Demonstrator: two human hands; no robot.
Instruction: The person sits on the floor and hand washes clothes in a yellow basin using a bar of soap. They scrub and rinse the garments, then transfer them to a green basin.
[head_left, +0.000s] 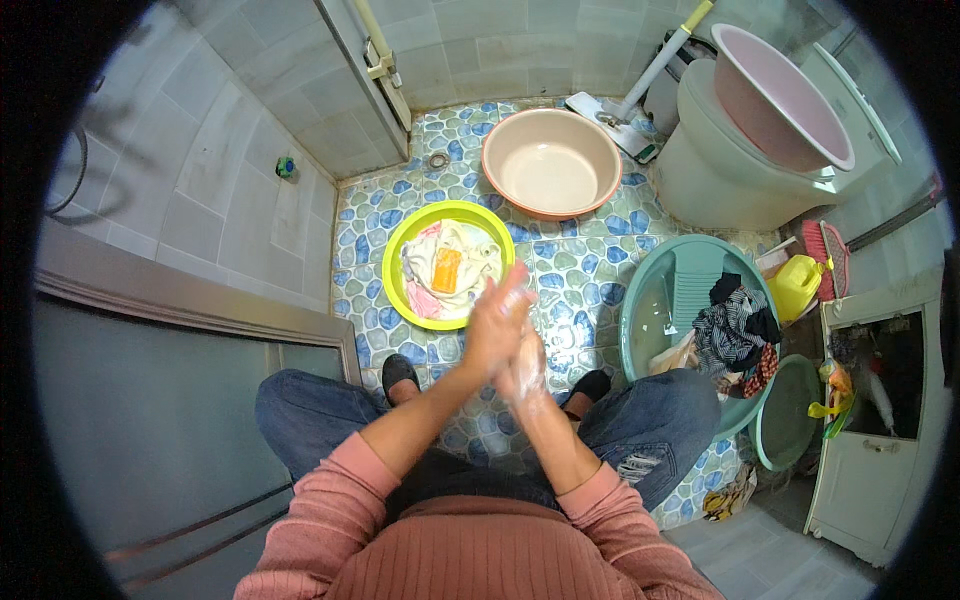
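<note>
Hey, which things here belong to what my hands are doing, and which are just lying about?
Seem to belong:
left hand and sudsy right hand, together
lime basin
pale cloth inside it
orange bar on the cloth
possibly the teal tub holding clothes

Seem just lying about:
peach basin
pink basin
yellow jug

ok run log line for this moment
left hand: against right hand | right hand: soapy | orange bar: on cloth in lime basin
</note>
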